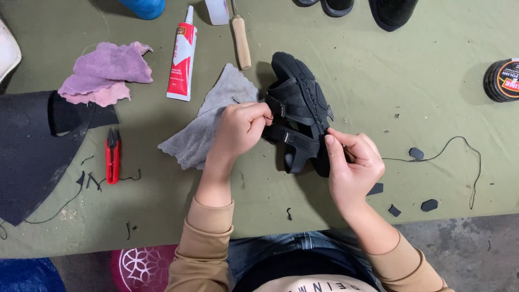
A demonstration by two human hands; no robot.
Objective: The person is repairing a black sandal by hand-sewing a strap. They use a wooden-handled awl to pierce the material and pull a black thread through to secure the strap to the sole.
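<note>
A black strapped sandal [300,103] stands on its edge on the green cloth-covered table [378,75]. My left hand [241,127] pinches one of its straps from the left, fingers closed at the strap's end. My right hand [351,162] grips the sole's near edge from the right, thumb pressed against it. A thin black thread [459,143] trails off to the right of the sandal.
A grey cloth [208,121] lies under my left hand. A pink-purple cloth [105,73], a glue tube [183,57], a wooden-handled tool [241,40], red thread snips [112,156], a black sheet [30,148], a polish tin [503,80] and small black scraps [416,153] lie around.
</note>
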